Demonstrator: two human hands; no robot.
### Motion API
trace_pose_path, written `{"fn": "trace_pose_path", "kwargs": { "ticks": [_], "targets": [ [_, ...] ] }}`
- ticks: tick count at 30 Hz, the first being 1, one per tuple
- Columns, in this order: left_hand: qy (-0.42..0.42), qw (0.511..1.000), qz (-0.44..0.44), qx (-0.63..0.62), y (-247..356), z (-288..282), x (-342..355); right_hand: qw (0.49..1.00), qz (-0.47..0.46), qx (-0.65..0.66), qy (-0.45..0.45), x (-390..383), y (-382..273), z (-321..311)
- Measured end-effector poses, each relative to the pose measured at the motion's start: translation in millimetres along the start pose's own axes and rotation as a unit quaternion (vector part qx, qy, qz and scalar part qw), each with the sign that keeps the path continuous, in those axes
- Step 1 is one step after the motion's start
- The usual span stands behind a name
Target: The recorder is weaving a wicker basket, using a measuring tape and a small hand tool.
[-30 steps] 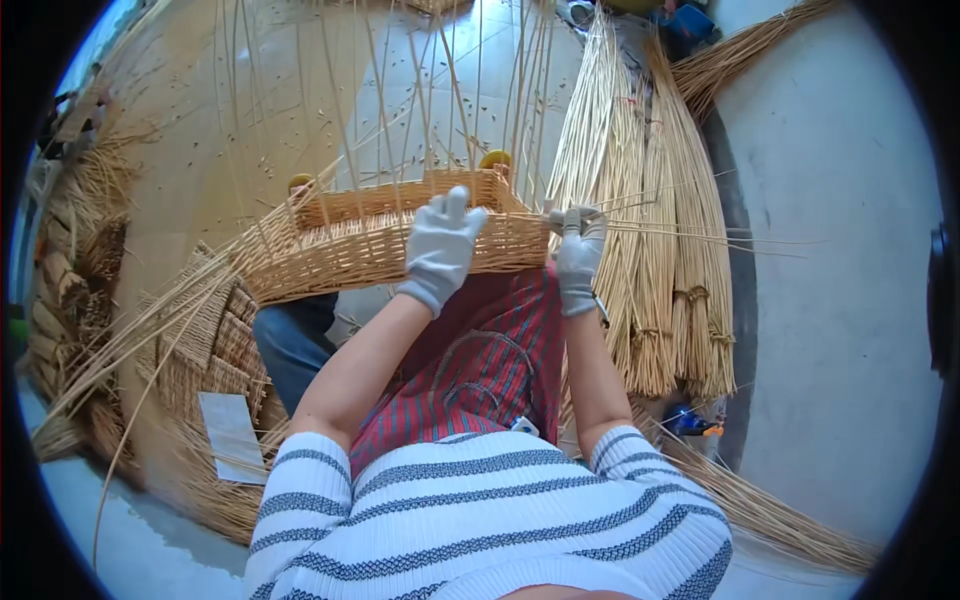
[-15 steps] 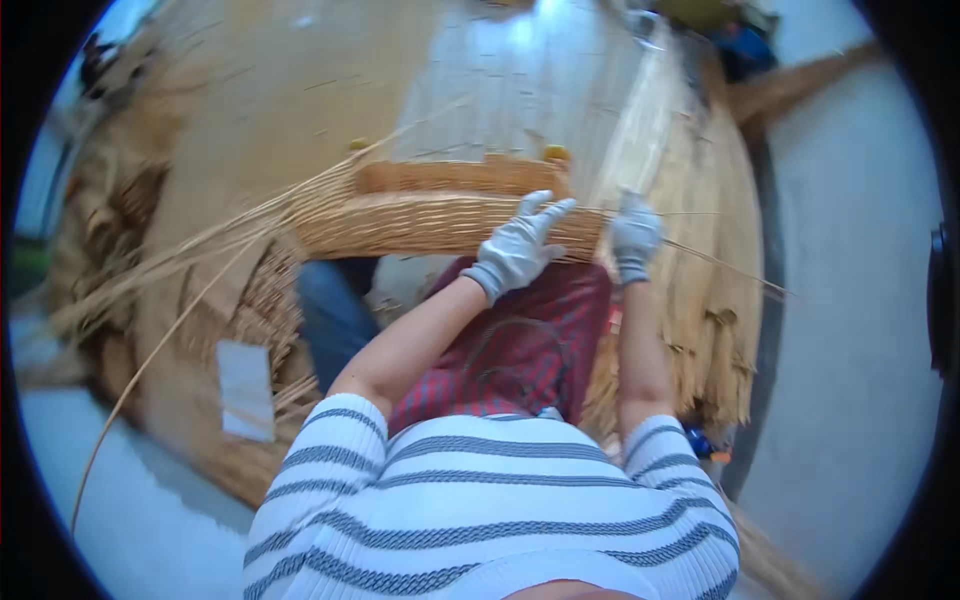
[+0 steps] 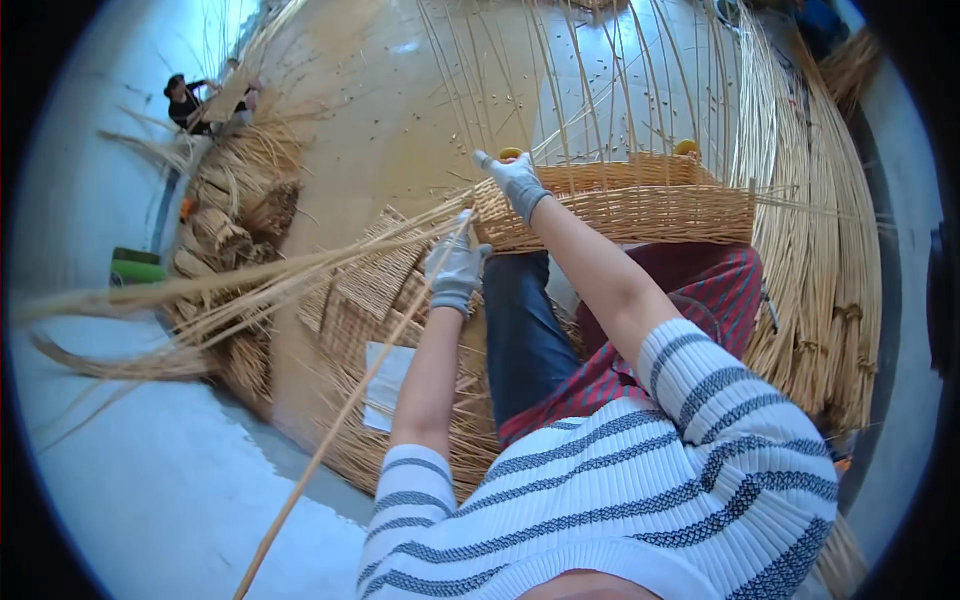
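A long, low wicker basket (image 3: 640,210) of light brown strands lies across my lap, with tall thin stakes (image 3: 590,90) standing up along its far side. Both my hands wear pale gloves and are at its left end. My right hand (image 3: 518,185) reaches across and grips the top left corner, its fingers partly hidden. Just below it, my left hand (image 3: 456,265) is closed around strands beside the basket's end. From there a bundle of loose strands (image 3: 300,265) stretches left, and one thicker strand (image 3: 345,412) slants down toward the lower edge.
Two yellow round knobs (image 3: 686,147) show behind the basket. Long strand bundles (image 3: 815,230) lie at right. Woven panels (image 3: 375,270) and a white sheet (image 3: 388,385) are on the floor at left. Farther left are more bundles (image 3: 235,225) and a seated person (image 3: 190,105).
The view has swung left. My hands have gone from the basket's right part to its left end, the right arm now crossing over. The upright stakes now show clearly.
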State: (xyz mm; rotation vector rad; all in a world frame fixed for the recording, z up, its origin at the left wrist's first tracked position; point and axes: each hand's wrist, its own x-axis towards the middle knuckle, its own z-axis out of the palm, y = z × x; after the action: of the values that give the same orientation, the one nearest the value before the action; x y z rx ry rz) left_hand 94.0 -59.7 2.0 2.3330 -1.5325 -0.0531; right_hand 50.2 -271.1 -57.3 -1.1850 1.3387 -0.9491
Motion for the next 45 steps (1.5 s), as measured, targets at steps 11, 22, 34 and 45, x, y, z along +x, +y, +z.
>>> {"fn": "trace_pose_path", "kwargs": {
  "ticks": [11,22,34,45],
  "targets": [
    [-0.058,0.991,-0.075,-0.090,-75,28,-31,0.993,0.028,-0.074,0.083,-90,-12,29],
    [-0.077,0.986,-0.104,-0.105,-62,28,-28,0.944,-0.065,0.210,-0.247,-82,-49,-1],
    [-0.005,0.994,-0.047,-0.099,-63,18,-32,0.934,-0.198,0.221,-0.199,-90,-25,-32],
    [0.061,0.995,0.001,-0.075,-2,18,-45,0.969,0.047,0.230,-0.076,-98,24,-178]
  ]
}}
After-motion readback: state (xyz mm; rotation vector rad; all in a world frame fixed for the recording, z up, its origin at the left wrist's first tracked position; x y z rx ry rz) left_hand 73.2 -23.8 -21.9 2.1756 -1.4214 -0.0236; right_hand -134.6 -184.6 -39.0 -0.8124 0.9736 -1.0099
